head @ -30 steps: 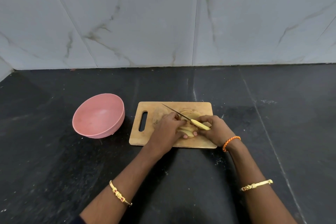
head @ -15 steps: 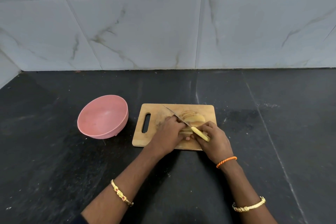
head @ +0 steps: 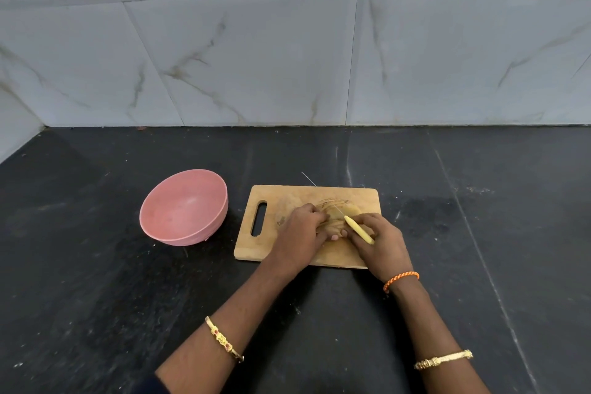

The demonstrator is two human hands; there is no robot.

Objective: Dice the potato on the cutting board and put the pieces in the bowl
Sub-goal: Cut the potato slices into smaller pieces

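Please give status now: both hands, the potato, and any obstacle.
Left hand holds potato on cutting board. Right hand grips knife, blade in potato. Bowl empty, left of board. No obstacle.

Bare counter [head: 96, 281] lies open around the bowl [head: 185, 208] and cutting board [head: 271, 246].

Both hands [head: 339, 233] curled, close together
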